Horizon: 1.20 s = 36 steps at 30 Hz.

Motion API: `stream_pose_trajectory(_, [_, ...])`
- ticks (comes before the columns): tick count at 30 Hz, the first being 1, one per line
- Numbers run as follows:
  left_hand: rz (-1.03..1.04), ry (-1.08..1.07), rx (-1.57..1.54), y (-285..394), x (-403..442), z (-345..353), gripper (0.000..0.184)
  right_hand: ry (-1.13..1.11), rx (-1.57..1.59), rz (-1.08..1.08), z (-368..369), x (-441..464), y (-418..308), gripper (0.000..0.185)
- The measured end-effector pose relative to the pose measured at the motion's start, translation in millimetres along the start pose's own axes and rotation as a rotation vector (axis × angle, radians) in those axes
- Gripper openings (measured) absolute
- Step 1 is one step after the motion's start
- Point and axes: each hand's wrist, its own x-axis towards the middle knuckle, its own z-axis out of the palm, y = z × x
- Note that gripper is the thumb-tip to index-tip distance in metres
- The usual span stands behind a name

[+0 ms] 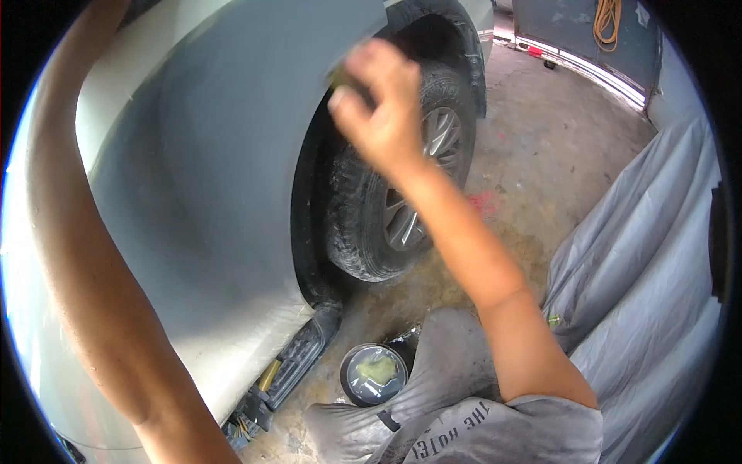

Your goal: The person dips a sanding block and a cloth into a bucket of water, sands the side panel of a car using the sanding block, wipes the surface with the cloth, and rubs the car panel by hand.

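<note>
My right hand [384, 97], blurred by motion, is at the edge of the wheel arch, its fingers closed round a small dark greenish block [340, 77]. The block's exact kind is unclear. Beside it is the car's body panel [224, 147], a broad matte grey patch with pale paint around it. Below the hand, the wheel [402, 209] has a dusty tyre and silver spokes. My left arm [100, 294] reaches up along the left side of the view; its hand lies beyond the top edge.
A round black bucket [348, 389] of water with a pale yellow-green sponge [376, 370] stands by my knee. Exposed sill parts [297, 359] lie along the car's lower edge. A grey cloth cover [641, 263] hangs at right. An orange cable [608, 27] hangs on the gate.
</note>
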Motion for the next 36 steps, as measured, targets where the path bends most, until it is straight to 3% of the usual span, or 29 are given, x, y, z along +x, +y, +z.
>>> stream_pose_trajectory(2, [-0.034, 0.003, -0.029, 0, 2, 1, 0.03, -0.246, 0.091, -0.115, -7, -38, -56, 0.045])
stream_pose_trajectory(5, [-0.042, 0.025, -0.01, -3, 3, 6, 0.029, -0.357, 0.086, -0.228, -15, -32, -47, 0.046])
stream_pose_trajectory(7, [-0.033, 0.042, 0.005, -4, 4, 8, 0.029, -0.14, 0.046, -0.146, -7, 7, -6, 0.045])
stream_pose_trajectory(9, [-0.039, 0.043, -0.005, -2, 1, 8, 0.029, 0.03, 0.095, 0.087, -2, 46, 36, 0.041])
stream_pose_trajectory(10, [-0.042, 0.042, -0.009, -1, 0, 8, 0.029, 0.053, 0.245, 0.295, 1, 54, 40, 0.043])
stream_pose_trajectory(12, [-0.05, 0.038, -0.017, 2, -1, 7, 0.029, 0.121, 0.047, 0.294, 10, 46, 9, 0.038])
stream_pose_trajectory(15, [-0.075, 0.032, -0.031, 0, 1, 5, 0.029, -0.13, 0.038, -0.004, 12, -19, -84, 0.043])
stream_pose_trajectory(18, [-0.101, -0.015, -0.07, -8, 7, 3, 0.03, -0.317, 0.095, -0.148, -3, -37, -100, 0.042])
stream_pose_trajectory(20, [-0.056, -0.04, -0.147, -8, 6, -3, 0.03, -0.169, -0.032, -0.172, 1, 12, -43, 0.041])
stream_pose_trajectory(22, [-0.058, -0.059, -0.171, -8, 3, -6, 0.03, 0.082, 0.012, 0.268, 8, 48, 23, 0.037])
stream_pose_trajectory(25, [-0.105, -0.037, -0.089, -9, 8, -1, 0.03, 0.149, -0.084, 0.276, 21, 43, 3, 0.035])
stream_pose_trajectory(27, [-0.086, 0.019, -0.037, -11, 4, 5, 0.03, -0.09, -0.079, 0.012, 17, 9, -70, 0.039])
stream_pose_trajectory(29, [-0.073, 0.035, -0.027, -9, 0, 5, 0.03, -0.265, 0.13, -0.007, 15, -35, -126, 0.038])
stream_pose_trajectory(32, [-0.054, 0.033, -0.059, -13, 1, 9, 0.03, -0.193, -0.022, -0.136, 9, 15, -61, 0.038])
stream_pose_trajectory(34, [-0.075, -0.003, -0.076, -17, 2, 7, 0.031, 0.036, 0.042, 0.273, 21, 50, 11, 0.041])
stream_pose_trajectory(36, [-0.085, -0.036, -0.054, -15, 5, 1, 0.031, 0.095, 0.031, 0.484, 27, 66, 19, 0.047])
